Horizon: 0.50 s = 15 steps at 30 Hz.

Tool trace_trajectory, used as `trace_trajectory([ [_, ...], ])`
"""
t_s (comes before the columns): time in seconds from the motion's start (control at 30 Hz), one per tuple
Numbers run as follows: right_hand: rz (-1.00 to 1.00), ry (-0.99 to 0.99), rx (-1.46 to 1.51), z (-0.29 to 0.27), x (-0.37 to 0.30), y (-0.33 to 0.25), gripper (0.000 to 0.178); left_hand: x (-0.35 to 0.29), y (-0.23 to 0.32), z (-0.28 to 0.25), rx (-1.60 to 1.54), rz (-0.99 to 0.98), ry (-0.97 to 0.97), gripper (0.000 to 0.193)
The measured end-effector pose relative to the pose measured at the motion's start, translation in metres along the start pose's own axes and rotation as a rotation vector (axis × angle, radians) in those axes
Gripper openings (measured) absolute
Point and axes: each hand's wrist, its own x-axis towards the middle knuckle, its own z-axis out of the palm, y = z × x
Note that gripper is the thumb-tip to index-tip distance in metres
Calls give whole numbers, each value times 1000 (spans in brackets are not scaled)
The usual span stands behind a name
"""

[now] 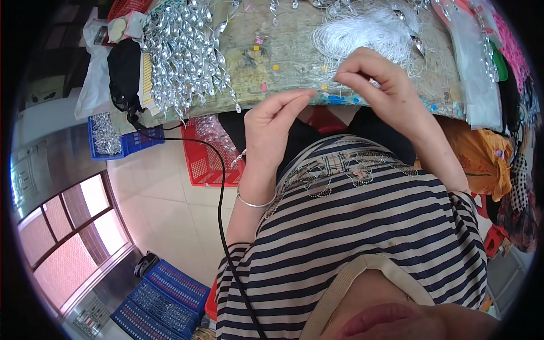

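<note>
My left hand (271, 126) is closed in a pinch near the front edge of the worktable (294, 62). Whatever its thumb and forefinger hold is too fine to make out. A small silver twisted pendant (240, 156) shows beside the left wrist. Higher and to the right, my right hand (385, 85) also pinches, its other fingers curled. A small shiny bit peeks out of that palm, its kind unclear. Just beyond the right hand lies a loose bundle of white thread (362, 35). Many silver spiral pendants (184, 56) are spread over the table's left part.
A black cable (222, 187) runs down past my left arm. Below the table edge stand a red basket (195, 164) and a blue bin (127, 146) with silver pieces. Clear plastic sheeting (481, 85) and an orange bag (481, 158) are at the right. Blue trays (164, 300) sit lower left.
</note>
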Motion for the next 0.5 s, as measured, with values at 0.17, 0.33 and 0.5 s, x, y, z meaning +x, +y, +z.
trace_trajectory([
  [0.17,-74,14,-4,14,9,-5,5,6,2,12,-250,-96,-69,13],
  [0.33,119,-4,130,8,5,4,6,5,0,9,-276,-131,-88,12],
  [0.5,248,29,319,2,4,12,9,6,-1,9,-256,-138,-136,14],
])
